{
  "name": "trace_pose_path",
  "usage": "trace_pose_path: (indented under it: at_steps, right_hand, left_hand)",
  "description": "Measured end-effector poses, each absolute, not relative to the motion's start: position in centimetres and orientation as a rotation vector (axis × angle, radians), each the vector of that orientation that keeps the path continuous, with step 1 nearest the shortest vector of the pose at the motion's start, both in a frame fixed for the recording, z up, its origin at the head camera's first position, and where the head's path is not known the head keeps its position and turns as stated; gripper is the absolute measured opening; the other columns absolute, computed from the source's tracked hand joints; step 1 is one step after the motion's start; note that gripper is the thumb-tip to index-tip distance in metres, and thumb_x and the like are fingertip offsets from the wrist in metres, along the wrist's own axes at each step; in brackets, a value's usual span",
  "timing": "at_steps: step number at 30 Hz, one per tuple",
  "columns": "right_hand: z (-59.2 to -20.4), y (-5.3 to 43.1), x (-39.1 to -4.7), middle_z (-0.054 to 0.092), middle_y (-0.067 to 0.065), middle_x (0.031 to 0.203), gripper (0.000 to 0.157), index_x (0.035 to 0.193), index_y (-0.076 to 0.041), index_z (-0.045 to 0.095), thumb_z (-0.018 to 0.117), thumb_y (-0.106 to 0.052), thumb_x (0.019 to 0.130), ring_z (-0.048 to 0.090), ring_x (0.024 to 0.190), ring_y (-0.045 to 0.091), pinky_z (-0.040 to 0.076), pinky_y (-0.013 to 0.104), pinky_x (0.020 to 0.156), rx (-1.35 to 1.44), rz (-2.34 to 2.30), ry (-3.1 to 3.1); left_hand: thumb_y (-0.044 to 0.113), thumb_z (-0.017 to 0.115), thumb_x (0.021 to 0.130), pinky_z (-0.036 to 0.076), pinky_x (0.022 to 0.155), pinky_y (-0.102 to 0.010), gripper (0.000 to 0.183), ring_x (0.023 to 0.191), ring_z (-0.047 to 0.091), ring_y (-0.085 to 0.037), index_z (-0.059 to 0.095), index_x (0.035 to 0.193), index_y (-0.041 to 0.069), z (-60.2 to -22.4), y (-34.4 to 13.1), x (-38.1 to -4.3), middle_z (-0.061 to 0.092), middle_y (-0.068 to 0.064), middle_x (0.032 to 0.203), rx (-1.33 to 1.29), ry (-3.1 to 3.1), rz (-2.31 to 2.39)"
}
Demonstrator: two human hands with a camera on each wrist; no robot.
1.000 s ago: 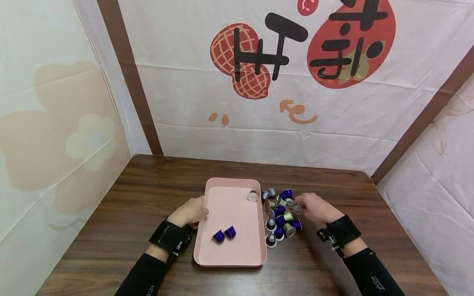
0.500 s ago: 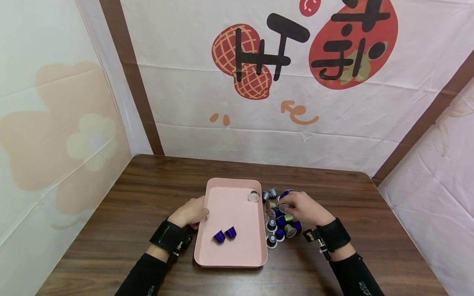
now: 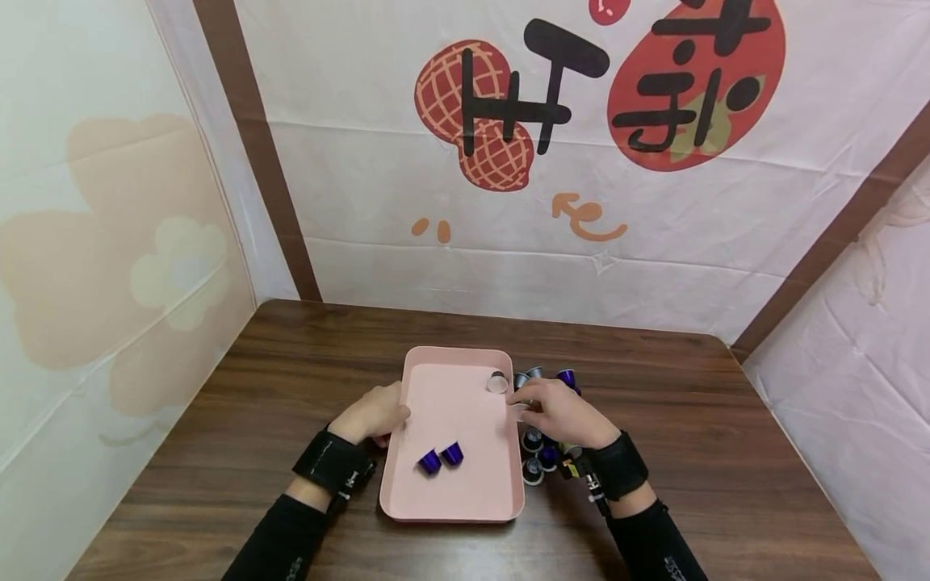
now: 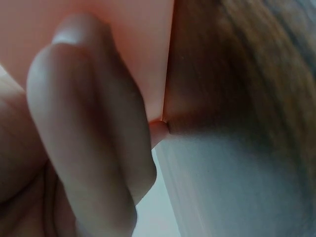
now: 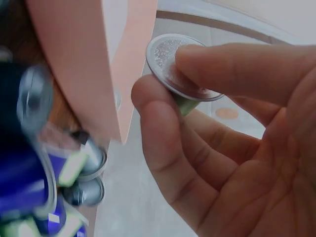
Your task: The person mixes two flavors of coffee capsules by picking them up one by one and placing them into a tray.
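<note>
My left hand [image 3: 374,413] grips the left rim of a pink tray [image 3: 465,415], its thumb over the edge; in the left wrist view its fingers [image 4: 84,113] curl beneath the tray. Between thumb and fingers, my right hand [image 3: 563,411] pinches a coffee capsule [image 5: 165,52] with a silver foil lid and a green body, held by the tray's right rim. Two dark purple capsules [image 3: 440,457] lie on the tray's lower half. A pale-lidded capsule [image 3: 497,382] sits near its upper right corner.
Right of the tray, a cluster of loose capsules, purple, green, silver and black [image 3: 533,440], lies partly hidden under my right hand. The brown wooden table [image 3: 305,371] backs onto a printed white cloth [image 3: 508,274], with cloth at both sides too.
My right hand has moved left from the cluster's right side to the tray's right rim, bringing the pinched capsule along. The left hand and the tray have stayed in place.
</note>
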State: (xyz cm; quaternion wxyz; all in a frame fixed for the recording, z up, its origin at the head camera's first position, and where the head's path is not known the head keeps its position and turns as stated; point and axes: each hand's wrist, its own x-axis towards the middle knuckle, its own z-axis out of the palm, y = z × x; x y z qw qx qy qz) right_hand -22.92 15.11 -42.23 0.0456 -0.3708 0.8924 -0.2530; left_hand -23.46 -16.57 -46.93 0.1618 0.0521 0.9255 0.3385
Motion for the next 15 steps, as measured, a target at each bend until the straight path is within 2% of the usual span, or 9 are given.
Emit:
trace_pose_path:
  at_steps: [5,15]
  right_hand:
    - [-42.6,13.8,-22.6,0.062,0.003,0.107,0.023,0.113,-0.005,0.067,0.062,-0.008,0.09,0.055,0.082,0.01,0.048,0.022,0.065,-1.187,-0.754,2.691]
    - [-42.5,11.2,-22.4,0.065,0.004,0.104,0.022,0.108,-0.004,0.069,0.062,-0.002,0.087,0.055,0.082,0.008,0.046,0.018,0.065,-1.312,-0.644,2.654]
  left_hand:
    - [0.006,0.047,0.085,0.048,0.036,-0.03,0.025,0.039,0.054,-0.018,0.049,0.108,-0.004,-47.2,-16.6,-23.3,0.055,-0.011,0.066,0.151,2.638,0.97]
    - [0.006,0.048,0.086,0.049,0.037,-0.03,0.032,0.04,0.054,-0.019,0.046,0.116,-0.007,-46.9,-16.8,-23.3,0.055,-0.011,0.067,0.161,2.647,0.942]
